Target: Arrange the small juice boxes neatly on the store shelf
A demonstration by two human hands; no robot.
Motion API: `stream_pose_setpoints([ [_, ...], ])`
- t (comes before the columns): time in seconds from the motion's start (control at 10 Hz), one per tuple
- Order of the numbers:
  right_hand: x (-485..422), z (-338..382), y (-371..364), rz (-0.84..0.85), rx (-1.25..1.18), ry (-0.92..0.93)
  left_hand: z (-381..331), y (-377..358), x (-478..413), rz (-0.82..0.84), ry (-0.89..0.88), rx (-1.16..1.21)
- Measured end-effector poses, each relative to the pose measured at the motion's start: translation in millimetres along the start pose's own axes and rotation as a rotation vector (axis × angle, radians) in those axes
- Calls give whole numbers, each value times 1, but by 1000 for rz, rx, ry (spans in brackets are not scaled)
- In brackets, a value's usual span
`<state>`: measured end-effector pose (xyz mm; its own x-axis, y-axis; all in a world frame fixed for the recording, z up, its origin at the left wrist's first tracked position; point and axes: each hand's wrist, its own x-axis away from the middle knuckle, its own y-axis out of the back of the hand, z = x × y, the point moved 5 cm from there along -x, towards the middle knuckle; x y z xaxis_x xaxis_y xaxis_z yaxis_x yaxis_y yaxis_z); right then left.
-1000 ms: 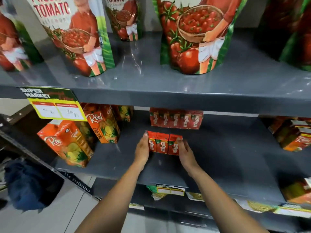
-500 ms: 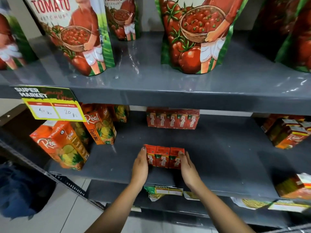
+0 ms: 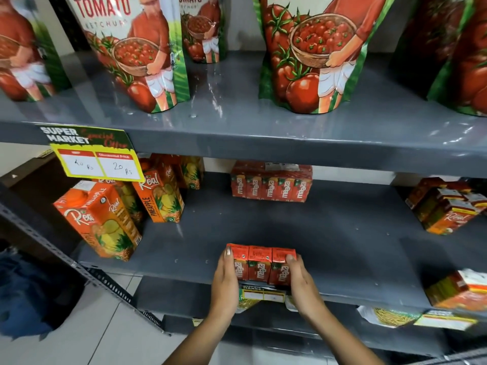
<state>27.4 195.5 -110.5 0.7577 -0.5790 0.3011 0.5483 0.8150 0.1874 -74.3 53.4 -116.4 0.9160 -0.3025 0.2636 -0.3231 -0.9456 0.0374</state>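
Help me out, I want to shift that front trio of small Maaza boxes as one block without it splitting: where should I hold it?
Probably by the two end faces, one palm from each side, as the left hand and right hand do now on the trio. The boxes stand upright, side by side and loose, so inward pressure likely keeps them together.

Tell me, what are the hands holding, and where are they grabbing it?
A row of three small red juice boxes, squeezed between both hands: left hand on its left end, right hand on its right end.
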Motion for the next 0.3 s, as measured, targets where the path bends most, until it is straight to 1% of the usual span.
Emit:
stream_pose_setpoints([
  [0.1, 2, -1, -4, -22, -15, 14, 0, -2, 6, -22, -1, 37],
  [0.2, 2, 1, -5, -62, -37, 31, -3, -6, 8, -27, 33, 83],
  [0.3, 8, 6, -9, -83, -109, 88, -14, -5, 19, -147, -19, 75],
])
